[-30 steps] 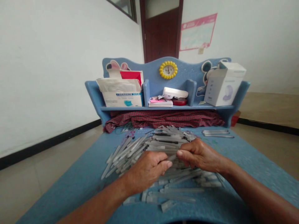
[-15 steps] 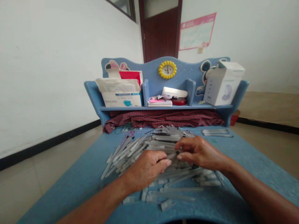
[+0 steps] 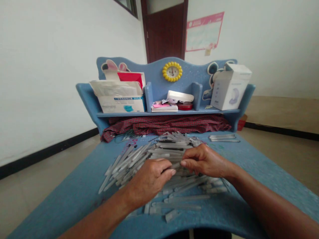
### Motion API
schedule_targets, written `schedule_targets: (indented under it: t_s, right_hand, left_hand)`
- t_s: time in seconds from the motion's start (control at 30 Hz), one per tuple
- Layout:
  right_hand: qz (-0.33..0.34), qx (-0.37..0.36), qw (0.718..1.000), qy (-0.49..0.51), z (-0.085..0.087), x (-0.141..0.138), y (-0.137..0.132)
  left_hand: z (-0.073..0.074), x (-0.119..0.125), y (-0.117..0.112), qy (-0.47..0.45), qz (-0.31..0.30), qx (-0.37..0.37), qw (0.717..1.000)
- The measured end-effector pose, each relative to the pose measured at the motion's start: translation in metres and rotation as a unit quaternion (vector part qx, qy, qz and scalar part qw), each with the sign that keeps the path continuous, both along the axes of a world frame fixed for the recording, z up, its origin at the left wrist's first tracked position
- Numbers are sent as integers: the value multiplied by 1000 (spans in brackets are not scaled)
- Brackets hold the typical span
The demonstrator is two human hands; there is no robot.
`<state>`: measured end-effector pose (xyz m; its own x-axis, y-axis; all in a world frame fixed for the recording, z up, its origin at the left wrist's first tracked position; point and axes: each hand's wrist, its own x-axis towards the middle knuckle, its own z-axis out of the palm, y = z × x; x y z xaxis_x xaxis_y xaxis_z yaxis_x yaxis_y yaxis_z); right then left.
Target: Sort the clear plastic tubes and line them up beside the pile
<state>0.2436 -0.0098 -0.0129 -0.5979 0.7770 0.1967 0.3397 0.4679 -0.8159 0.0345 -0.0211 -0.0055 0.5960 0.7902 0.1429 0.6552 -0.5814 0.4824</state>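
A heap of translucent grey plastic sticks [image 3: 139, 157] covers the middle of a blue desk [image 3: 74, 196]. My left hand [image 3: 149, 181] rests on the heap with its fingers curled and its fingertips pinched on a stick [image 3: 175, 165]. My right hand [image 3: 203, 161] faces it from the right, fingers closed on the same stick's other end. The two hands almost touch at the fingertips. Loose sticks lie under and in front of both wrists.
A blue shelf unit [image 3: 159, 114] at the desk's back holds a box of papers [image 3: 119, 96], booklets [image 3: 164, 107], a white carton [image 3: 230, 87] and a yellow clock [image 3: 172, 71]. Red plaid cloth [image 3: 164, 124] lies beneath it. Three sticks [image 3: 223, 138] lie apart at the right.
My view has swung a little so everything sits further left. My right hand first drew back toward the heap's top, then closed in on my left hand's fingertips again.
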Motion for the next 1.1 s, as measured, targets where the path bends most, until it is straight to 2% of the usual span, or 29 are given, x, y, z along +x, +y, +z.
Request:
schedule_targets:
  t_s: [0.1, 0.27, 0.6, 1.1]
  right_hand:
    - [2, -42, 999, 20, 1, 1, 1]
    - [-3, -76, 996, 50, 7, 3, 1]
    - [-1, -88, 994, 59, 4, 4, 7]
    - [-7, -79, 995, 65, 3, 5, 10]
  left_hand:
    - [-1, 0, -1, 0, -6, 50, 999]
    - [2, 0, -2, -9, -28, 73, 997]
    - [-5, -2, 8, -4, -44, 143, 989]
    - [-10, -6, 12, 27, -56, 188, 980]
